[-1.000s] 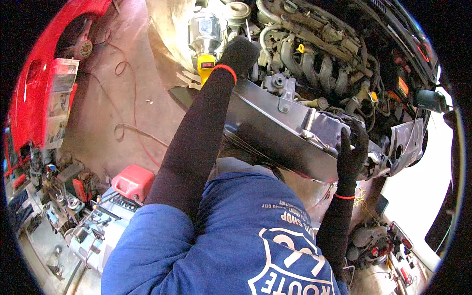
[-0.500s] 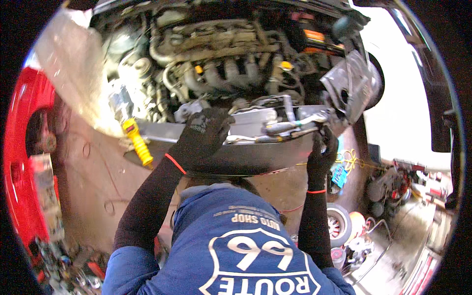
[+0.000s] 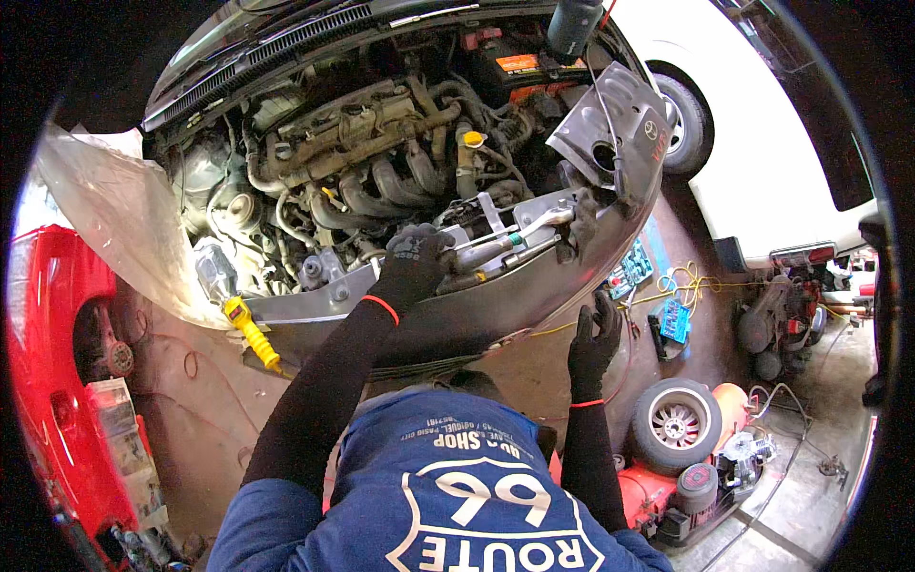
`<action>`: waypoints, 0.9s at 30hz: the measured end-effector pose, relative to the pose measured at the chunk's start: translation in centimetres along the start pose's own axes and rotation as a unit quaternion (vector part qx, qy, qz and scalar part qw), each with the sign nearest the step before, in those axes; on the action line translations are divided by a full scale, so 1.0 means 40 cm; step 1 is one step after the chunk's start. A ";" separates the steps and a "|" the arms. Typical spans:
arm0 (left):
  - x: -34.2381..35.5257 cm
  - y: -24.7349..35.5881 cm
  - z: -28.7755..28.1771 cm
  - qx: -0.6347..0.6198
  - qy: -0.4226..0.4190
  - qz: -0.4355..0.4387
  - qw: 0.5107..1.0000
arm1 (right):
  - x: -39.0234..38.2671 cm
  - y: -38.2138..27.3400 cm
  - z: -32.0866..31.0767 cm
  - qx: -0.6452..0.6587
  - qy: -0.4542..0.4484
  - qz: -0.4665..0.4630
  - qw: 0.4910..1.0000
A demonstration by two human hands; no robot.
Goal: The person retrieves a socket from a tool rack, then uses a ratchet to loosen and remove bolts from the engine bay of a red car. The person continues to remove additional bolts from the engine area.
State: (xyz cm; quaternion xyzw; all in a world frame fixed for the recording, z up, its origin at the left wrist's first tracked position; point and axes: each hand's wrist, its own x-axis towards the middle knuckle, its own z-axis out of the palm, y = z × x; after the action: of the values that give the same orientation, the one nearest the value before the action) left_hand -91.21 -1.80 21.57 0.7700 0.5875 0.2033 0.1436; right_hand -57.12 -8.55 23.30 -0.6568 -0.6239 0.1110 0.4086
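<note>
My left hand (image 3: 416,265), in a black glove with an orange-red wrist edge, rests closed at the front rim of an engine bay. Its fingers curl down among the hand tools there, so what they grip, if anything, is hidden. Just right of it lie a grey-handled tool (image 3: 486,255) and a shiny metal tool (image 3: 548,221). A tool with a yellow band on its handle (image 3: 467,281) lies below them. My right hand (image 3: 596,343), gloved alike, hangs in front of the dark bumper (image 3: 410,334), open with bent fingers apart and nothing visible in it.
Behind the rim sits a dusty engine (image 3: 353,133), with a battery (image 3: 534,71) at the back right. A yellow-handled work lamp (image 3: 250,334) leans at the left. A grey cover (image 3: 610,124) stands at the right. On the floor are a blue tool case (image 3: 629,267) and a wheel (image 3: 677,426).
My right hand has left the tools at the rim and dropped back toward me. My left hand stays at the rim. The view has shifted, showing more of the car.
</note>
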 end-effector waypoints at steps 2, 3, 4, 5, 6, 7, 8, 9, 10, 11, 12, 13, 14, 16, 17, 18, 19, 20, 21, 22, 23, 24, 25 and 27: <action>-0.007 -0.001 0.010 0.011 0.056 0.019 0.998 | -0.005 0.015 0.000 -0.007 -0.009 -0.005 1.000; -0.011 -0.002 0.014 0.018 0.092 0.036 0.995 | -0.003 0.020 0.000 -0.004 -0.010 0.000 1.000; -0.014 -0.004 0.018 0.016 0.101 0.034 0.994 | 0.003 0.024 0.000 -0.007 -0.010 -0.005 1.000; -0.017 -0.007 0.020 0.015 0.111 0.034 0.993 | 0.010 0.026 0.000 -0.002 -0.007 -0.003 1.000; -0.018 -0.011 0.023 0.013 0.122 0.036 0.992 | 0.019 0.027 0.002 0.002 -0.002 -0.002 1.000; -0.018 -0.016 0.025 0.029 0.139 0.052 0.988 | 0.028 0.027 0.004 0.001 -0.002 -0.002 1.000; -0.018 -0.020 0.026 0.015 0.126 0.047 0.991 | 0.036 0.025 0.007 0.000 -0.001 -0.003 1.000; -0.016 -0.025 0.027 0.004 0.119 0.040 0.992 | 0.042 0.022 0.011 0.007 0.000 -0.004 1.000; -0.016 -0.030 0.025 0.002 0.124 0.032 0.992 | 0.047 0.018 0.015 0.007 -0.005 0.006 1.000; -0.013 -0.032 0.026 -0.023 0.116 0.023 0.993 | 0.049 0.012 0.020 0.016 -0.012 0.015 1.000; -0.014 -0.036 0.024 -0.009 0.134 0.042 0.990 | 0.053 0.006 0.024 0.032 -0.012 0.021 0.999; -0.013 -0.038 0.024 0.008 0.144 0.054 0.988 | 0.058 0.000 0.028 0.027 -0.007 0.005 1.000; -0.014 -0.041 0.023 0.022 0.153 0.067 0.986 | 0.073 -0.002 0.033 0.012 -0.006 -0.005 1.000; -0.015 -0.048 0.022 0.002 0.103 0.049 0.993 | 0.117 -0.002 0.040 -0.021 0.003 -0.026 0.999; -0.017 -0.051 0.023 -0.014 0.090 0.051 0.994 | 0.156 0.004 0.045 -0.044 0.033 -0.065 0.996; -0.019 -0.055 0.021 -0.031 0.075 0.048 0.996 | 0.212 0.014 0.053 -0.074 0.056 -0.106 0.990; -0.023 -0.058 0.021 0.011 0.153 0.117 0.981 | 0.275 0.030 0.055 -0.090 0.045 -0.084 0.991; -0.026 -0.062 0.019 0.028 0.132 0.126 0.983 | 0.340 0.049 0.058 -0.117 0.038 -0.065 0.990; -0.033 -0.066 0.016 -0.010 0.089 0.088 0.992 | 0.407 0.068 0.067 -0.250 0.027 -0.165 0.954; -0.038 -0.072 0.010 -0.039 0.055 0.054 0.996 | 0.472 0.084 0.083 -0.402 0.015 -0.237 0.884; -0.047 -0.075 0.003 -0.044 0.041 0.046 0.997 | 0.525 0.100 0.107 -0.314 0.063 -0.210 0.924; -0.056 -0.080 -0.008 -0.050 0.043 0.036 0.997 | 0.564 0.114 0.126 -0.251 0.092 -0.149 0.952; -0.068 -0.082 -0.022 -0.053 0.054 0.034 0.997 | 0.591 0.128 0.138 -0.261 0.077 -0.134 0.953; -0.096 -0.083 -0.058 -0.030 0.117 0.027 0.992 | 0.633 0.149 0.161 -0.290 0.026 -0.090 0.952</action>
State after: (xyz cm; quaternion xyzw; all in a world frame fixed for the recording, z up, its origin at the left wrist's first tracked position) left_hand -96.01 -4.65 21.55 0.7518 0.5731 0.3130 0.0915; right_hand -52.03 17.74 24.36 -0.6905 -0.6754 -0.1291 0.2246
